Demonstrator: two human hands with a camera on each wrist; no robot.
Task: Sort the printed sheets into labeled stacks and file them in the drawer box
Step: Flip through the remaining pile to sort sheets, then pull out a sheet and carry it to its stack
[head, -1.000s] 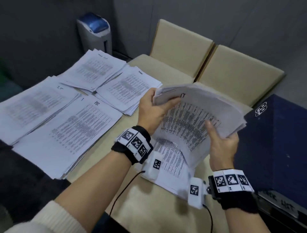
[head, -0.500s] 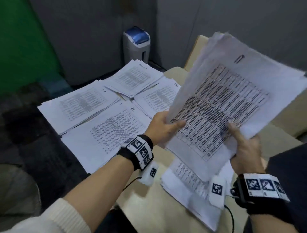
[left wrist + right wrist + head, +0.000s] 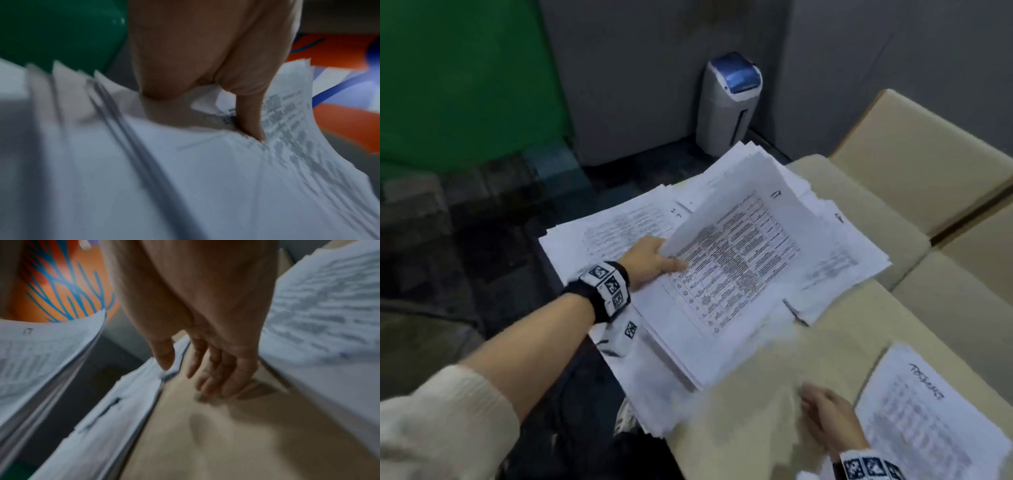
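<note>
Left hand (image 3: 650, 258) pinches the near-left edge of a thick sheaf of printed sheets (image 3: 739, 270) at frame centre, thumb on top so the pile stays together, held over the sorted stacks (image 3: 616, 226) on the counter (image 3: 774, 394), probably to join one. Right hand (image 3: 825, 421), lower right, is loose-fingered, holding nothing. Another labeled stack (image 3: 924, 421) lies beside it. Drawer box not in view.
</note>
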